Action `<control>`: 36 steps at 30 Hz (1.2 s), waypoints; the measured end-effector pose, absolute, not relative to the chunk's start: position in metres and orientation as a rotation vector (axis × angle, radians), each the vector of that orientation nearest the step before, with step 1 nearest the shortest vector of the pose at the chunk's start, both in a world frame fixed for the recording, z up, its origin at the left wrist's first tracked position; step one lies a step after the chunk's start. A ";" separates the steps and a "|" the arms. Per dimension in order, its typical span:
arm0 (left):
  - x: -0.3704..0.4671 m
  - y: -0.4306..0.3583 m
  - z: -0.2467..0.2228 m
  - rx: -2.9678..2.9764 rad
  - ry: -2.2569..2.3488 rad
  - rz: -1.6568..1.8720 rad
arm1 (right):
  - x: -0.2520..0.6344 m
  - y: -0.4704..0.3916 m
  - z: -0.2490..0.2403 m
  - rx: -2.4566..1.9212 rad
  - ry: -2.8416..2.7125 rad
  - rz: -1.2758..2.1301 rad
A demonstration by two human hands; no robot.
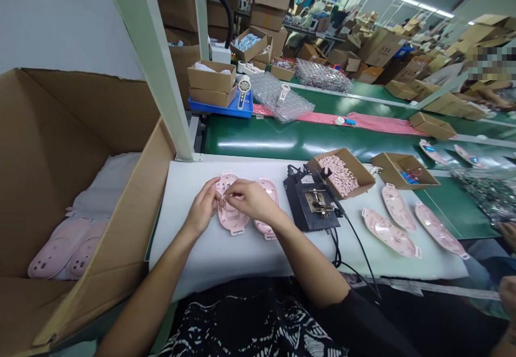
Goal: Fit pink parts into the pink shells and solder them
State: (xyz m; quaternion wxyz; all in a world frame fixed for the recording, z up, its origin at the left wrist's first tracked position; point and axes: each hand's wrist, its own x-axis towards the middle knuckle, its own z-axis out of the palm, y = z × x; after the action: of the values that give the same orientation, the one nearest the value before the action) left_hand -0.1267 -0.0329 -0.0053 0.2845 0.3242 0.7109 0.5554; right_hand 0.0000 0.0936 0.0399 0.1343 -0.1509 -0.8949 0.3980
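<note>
Shell (234, 223) lies beneath left hand (202, 208) and right hand (255, 198) — whether either grip is clamped, I can't tell.

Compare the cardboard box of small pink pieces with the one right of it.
The left box holds a heap of pink pieces; the right box holds a few red and blue items. The left box stands next to the black device, the right box farther from it. Both are open brown cardboard.

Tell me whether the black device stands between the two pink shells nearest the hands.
No, the black device stands to the right of both the left shell and the right shell.
</note>
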 end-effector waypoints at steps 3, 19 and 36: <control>-0.144 -0.030 -0.013 1.013 2.212 1.374 | -0.015 0.108 0.038 -0.655 -2.563 1.236; -0.142 -0.033 -0.033 1.274 2.424 0.951 | -0.050 0.115 0.001 -0.990 -2.792 0.900; -0.133 -0.035 -0.029 1.486 2.469 0.597 | -0.047 0.127 -0.005 -0.755 -2.791 0.588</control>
State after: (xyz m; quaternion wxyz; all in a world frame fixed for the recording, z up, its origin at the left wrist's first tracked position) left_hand -0.1333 -0.0347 -0.0290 0.0994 0.5024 0.8349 0.2019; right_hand -0.0471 0.1267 -0.0048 0.0953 -0.2546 -0.9417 0.1984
